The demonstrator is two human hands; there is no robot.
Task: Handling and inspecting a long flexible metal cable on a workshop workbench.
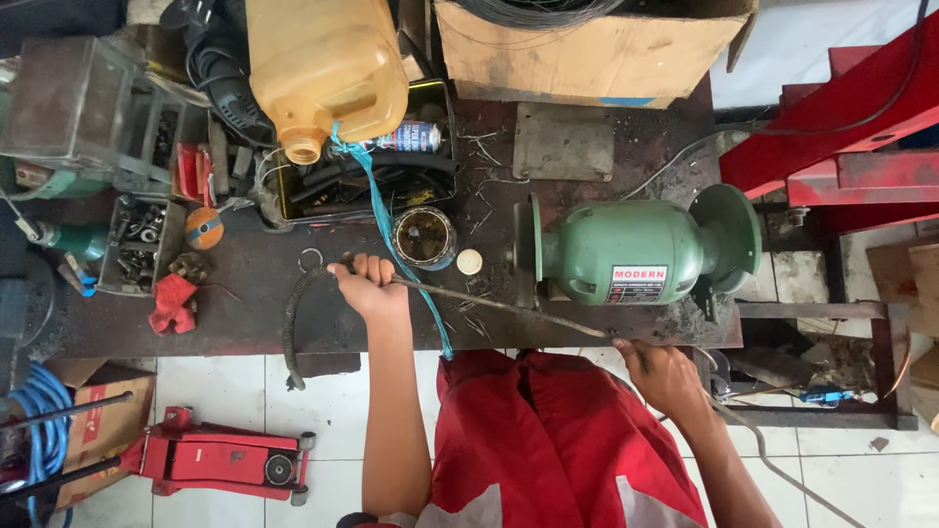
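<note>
Left hand [372,284] clamped on cable [489,303] at centre; right hand [660,376] pinching its lower-right end; open tin [424,238] holds dark contents; tray [142,244] at left holds bolts.

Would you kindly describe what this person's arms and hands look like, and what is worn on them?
Both arms are bare, with no sleeves, gloves, watch or rings visible on the left hand or the right hand. The red garment with grey bands covers the lap below.
</note>
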